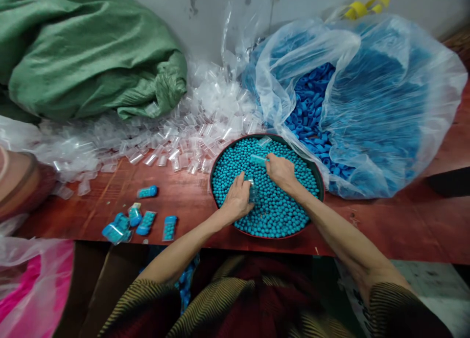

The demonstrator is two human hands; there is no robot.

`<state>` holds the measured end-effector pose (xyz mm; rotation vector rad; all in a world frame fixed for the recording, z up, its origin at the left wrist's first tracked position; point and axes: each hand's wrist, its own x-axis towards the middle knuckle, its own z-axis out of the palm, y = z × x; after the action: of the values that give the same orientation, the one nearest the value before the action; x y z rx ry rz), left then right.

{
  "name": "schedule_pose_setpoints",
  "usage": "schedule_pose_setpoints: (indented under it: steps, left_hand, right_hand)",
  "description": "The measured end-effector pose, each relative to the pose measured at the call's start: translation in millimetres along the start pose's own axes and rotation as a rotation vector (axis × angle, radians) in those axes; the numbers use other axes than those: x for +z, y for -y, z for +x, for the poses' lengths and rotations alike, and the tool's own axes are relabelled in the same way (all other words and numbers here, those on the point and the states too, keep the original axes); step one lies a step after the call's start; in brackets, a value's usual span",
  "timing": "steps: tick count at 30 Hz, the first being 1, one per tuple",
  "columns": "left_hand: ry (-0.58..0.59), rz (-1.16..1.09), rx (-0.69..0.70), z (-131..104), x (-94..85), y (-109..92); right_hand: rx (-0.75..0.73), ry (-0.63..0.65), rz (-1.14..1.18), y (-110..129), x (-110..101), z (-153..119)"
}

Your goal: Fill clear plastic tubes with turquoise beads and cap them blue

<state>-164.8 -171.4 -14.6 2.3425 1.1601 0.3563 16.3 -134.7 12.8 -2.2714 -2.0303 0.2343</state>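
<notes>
Your right hand (280, 171) is pinching a clear tube (258, 160) — long axis pointing left — while your left hand (237, 199) is pinching another tube (252, 191).

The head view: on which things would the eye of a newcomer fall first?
Probably on the round tray of blue beads in the middle, where the right hand and the left hand each hold a clear container. Then perhaps on the big translucent bag of small blue parts at right, and the bulky green sack at upper left.
</notes>
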Motion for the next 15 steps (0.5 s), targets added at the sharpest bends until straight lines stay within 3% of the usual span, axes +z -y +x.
schedule_pose_setpoints:
  steps: [3, 6, 8, 15]
  left_hand:
    - [-0.007, 0.044, -0.02, -4, 2.5, -2]
    - [-0.011, 0.072, -0.02, -11, 3.4, -2]
    - [-0.007, 0.092, -0.007, -15, 2.5, -2]
    - [0.044, 0.157, -0.005, -15, -6.6, -3]
  right_hand:
    - [-0.146, -0.067, 0.015, -6, -5, -7]
    - [-0.493, 0.045, 0.057, -1, -4, -19]
    - [-0.612, 0.129, 0.081, 8, -1, -22]
    - [-0.553, 0.25, -0.052, 29, 14, -7]
